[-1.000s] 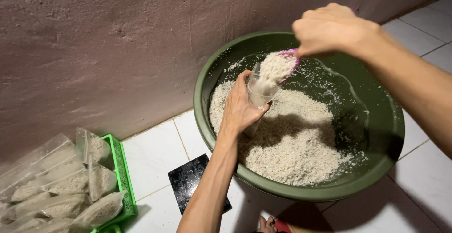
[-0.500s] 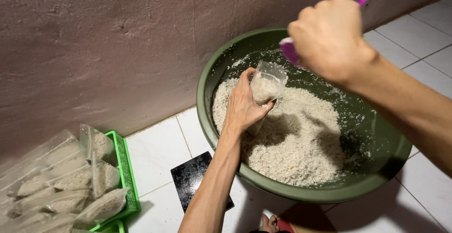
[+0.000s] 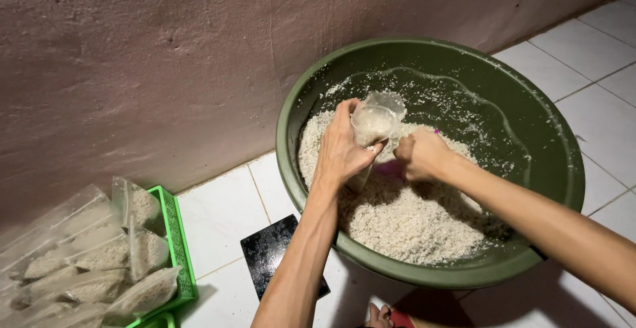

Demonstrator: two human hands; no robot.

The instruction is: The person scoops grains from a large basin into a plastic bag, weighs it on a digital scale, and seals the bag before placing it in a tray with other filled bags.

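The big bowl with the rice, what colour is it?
Dark green; the bowl shows in the head view.

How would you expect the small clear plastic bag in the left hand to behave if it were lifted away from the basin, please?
The clear bag would probably be floppy: its thin open top looks crumpled above the left hand. It likely sags under its grain filling, so it needs holding upright. With the mouth open, tilting it would probably spill grain back into the green basin.

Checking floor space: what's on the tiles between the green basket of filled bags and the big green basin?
In the head view, a flat black square object lies on the white tiles between the green basket and the green basin.
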